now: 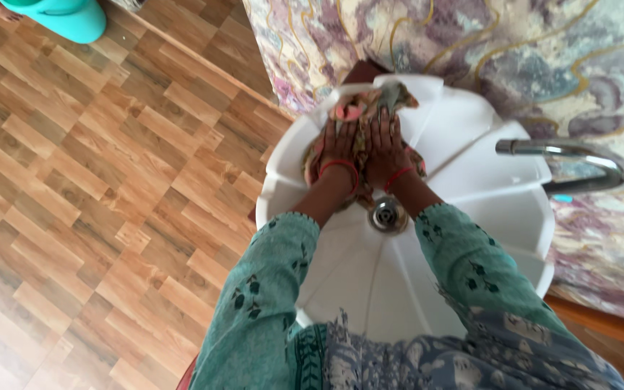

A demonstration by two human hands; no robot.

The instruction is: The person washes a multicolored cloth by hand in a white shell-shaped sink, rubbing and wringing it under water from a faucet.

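Hands pressed side by side on a wet, multicoloured cloth point(359, 115) at the far wall of a white fluted washbasin point(471, 195), centre of the frame. The left hand point(337, 148) and right hand point(384, 144) both lie palm-down with fingers spread flat over the fabric, pressing rather than clenching; each wrist carries a red bangle. The cloth, patterned in pink, green and grey, is bunched against the basin's upper rim, above the metal drain point(388, 214). A chrome tap point(565, 155) reaches in from the right edge; whether water is running cannot be told from this angle. Teal printed sleeves point(269, 289) fill the lower frame. The work appears to be at the scrubbing or kneading stage of a hand wash; a next move would call for gathering the fabric into a firmer grip. Marbled purple-and-gold wall covering point(543, 65) sits upper right, wood-pattern floor point(95, 180) at left, a turquoise plastic container point(66, 18) in the upper left corner. No packages, labels or signs are visible.
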